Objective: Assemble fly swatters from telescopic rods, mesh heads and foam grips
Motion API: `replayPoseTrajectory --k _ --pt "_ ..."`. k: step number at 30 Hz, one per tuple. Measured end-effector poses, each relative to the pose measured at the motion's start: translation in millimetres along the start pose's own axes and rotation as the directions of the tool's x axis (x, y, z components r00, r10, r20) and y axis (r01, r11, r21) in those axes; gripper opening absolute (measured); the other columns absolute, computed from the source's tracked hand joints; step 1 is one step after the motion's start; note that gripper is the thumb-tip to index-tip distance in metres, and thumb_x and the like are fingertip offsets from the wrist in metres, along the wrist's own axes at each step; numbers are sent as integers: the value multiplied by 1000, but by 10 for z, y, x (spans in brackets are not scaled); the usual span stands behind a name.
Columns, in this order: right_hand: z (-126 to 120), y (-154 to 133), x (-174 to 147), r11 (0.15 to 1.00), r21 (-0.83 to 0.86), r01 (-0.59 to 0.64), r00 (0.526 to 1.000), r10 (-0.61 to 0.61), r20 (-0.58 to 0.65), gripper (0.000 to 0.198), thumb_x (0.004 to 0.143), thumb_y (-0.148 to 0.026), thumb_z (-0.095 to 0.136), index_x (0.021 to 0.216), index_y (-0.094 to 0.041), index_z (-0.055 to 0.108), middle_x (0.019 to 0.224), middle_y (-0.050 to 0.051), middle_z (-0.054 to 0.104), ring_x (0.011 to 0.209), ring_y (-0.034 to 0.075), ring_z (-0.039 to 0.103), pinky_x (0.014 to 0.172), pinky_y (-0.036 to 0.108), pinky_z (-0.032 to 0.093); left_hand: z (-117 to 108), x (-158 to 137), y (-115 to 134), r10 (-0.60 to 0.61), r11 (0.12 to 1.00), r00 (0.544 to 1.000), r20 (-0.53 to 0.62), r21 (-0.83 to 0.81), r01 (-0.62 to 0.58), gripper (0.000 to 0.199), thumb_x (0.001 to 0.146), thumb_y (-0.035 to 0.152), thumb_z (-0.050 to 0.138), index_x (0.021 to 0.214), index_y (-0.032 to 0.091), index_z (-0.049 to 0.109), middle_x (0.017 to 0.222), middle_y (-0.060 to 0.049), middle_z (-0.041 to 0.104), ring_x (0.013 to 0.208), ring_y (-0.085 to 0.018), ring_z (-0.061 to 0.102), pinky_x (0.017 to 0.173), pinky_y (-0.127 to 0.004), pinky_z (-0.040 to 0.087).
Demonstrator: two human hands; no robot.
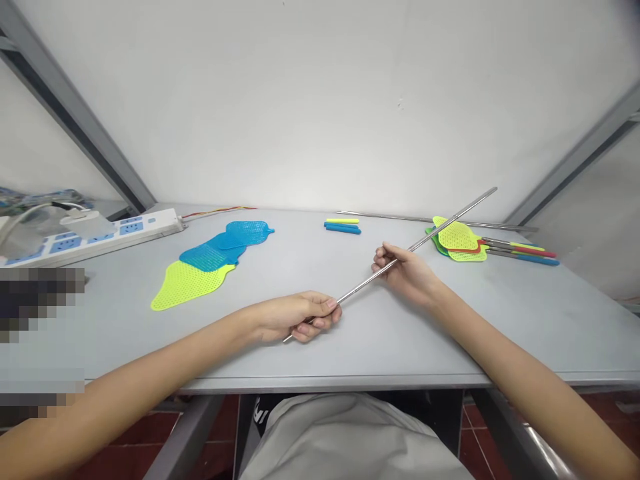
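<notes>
1. Plainly, a gray table (415,357) stretches from 9 o'clock to 3.
2. A metal rod (360,287) slants across the middle, pointing toward 2 o'clock.
3. Fly swatters (457,235) lie stacked near 3 o'clock.
4. Swatter heads (213,252), two blue and one yellow, overlap near 9.
5. The left hand (313,317), its forearm entering from 8 o'clock, clamps the rod, thumb uppermost.
6. The right hand (404,272), its forearm from 4, curls bent fingers around the shaft.

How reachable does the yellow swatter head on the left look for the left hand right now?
Probably yes: nothing seems to block the left hand from the yellow swatter head, though it may first need to release the rod.
</notes>
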State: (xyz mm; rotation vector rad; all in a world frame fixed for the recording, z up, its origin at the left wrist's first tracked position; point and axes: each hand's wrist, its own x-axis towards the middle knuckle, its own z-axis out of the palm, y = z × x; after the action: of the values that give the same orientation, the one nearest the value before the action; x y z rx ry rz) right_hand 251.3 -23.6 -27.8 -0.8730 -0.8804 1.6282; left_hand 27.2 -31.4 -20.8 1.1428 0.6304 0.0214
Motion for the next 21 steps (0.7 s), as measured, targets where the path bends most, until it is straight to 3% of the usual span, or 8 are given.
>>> replayPoseTrajectory --k 4,9,15,21 --pt "-52 -20 34 964 262 -49 999 41 35 16 78 -23 40 65 -17 46 55 -1 36 54 10 42 58 25 40 -15 -4 15 -10 999 1000 14 -43 10 23 80 35 39 69 14 43 57 5 26 39 -1 15 35 -16 8" --pt "-75 -8 36 889 449 -88 995 60 74 21 80 -18 37 58 -18 36 48 -4 24 42 8 30 45 23 34 -16 -5 23 -7 999 1000 12 -52 8 21 78 34 43 71 14 44 57 5 26 39 -1 16 36 -16 9" --pt "-38 19 23 875 482 -56 998 50 26 27 81 -17 34 54 -19 28 47 -5 21 39 8 27 40 22 31 -17 8 17 -34 998 999 -6 -57 34 22 77 37 45 79 15 48 57 6 27 39 -1 17 36 -15 10" --pt "-3 70 15 820 568 -67 997 41 58 24 81 -16 33 58 -18 28 44 -6 22 38 7 27 39 19 30 4 10 7 -111 980 993 40 -160 116 22 76 36 43 82 16 49 57 6 27 38 -1 15 34 -15 9"
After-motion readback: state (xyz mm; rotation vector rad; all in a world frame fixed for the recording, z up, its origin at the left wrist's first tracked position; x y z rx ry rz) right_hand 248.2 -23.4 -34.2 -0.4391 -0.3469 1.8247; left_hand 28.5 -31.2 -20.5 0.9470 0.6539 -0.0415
